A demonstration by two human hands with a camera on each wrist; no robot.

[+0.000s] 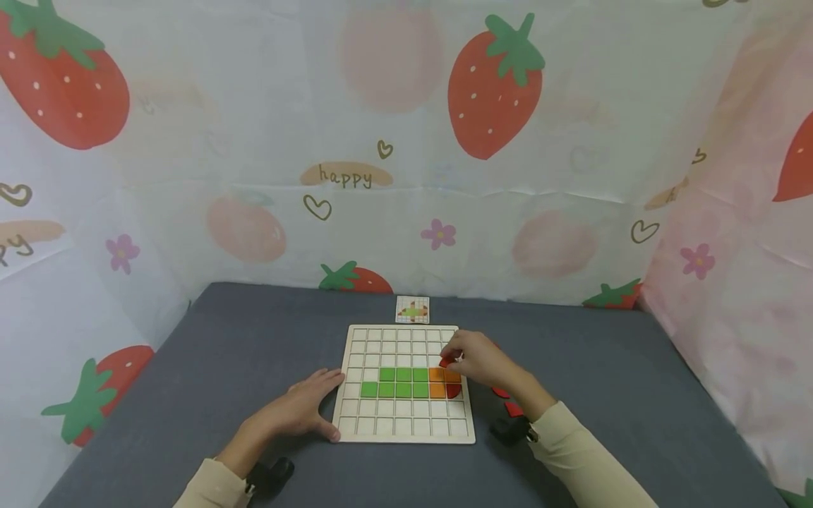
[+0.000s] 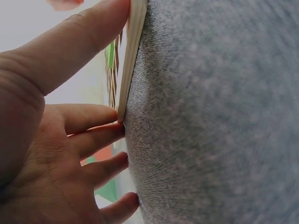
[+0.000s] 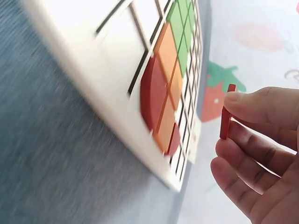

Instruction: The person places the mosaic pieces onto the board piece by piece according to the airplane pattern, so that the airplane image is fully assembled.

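A pale wooden grid board point(image 1: 386, 426) lies on the dark cloth. On it sit several green tiles point(image 1: 404, 389), several orange tiles point(image 1: 437, 389) and a red rounded piece point(image 1: 454, 391) in the corner below the orange ones. In the right wrist view, another small red piece point(image 3: 174, 141) shows beside the orange tiles. My right hand point(image 1: 479, 356), over the board's right side, pinches a thin red tile point(image 3: 226, 114) between thumb and fingers. Against the board's left edge rests my left hand point(image 1: 305, 406), its thumb and index fingertip point(image 2: 112, 113) touching the wood.
A small pattern card point(image 1: 412, 310) lies behind the board. Loose red pieces point(image 1: 513, 409) lie on the table point(image 1: 254, 331) to the right, partly hidden by the right forearm. A strawberry-print curtain point(image 1: 406, 233) surrounds the table at the back and sides.
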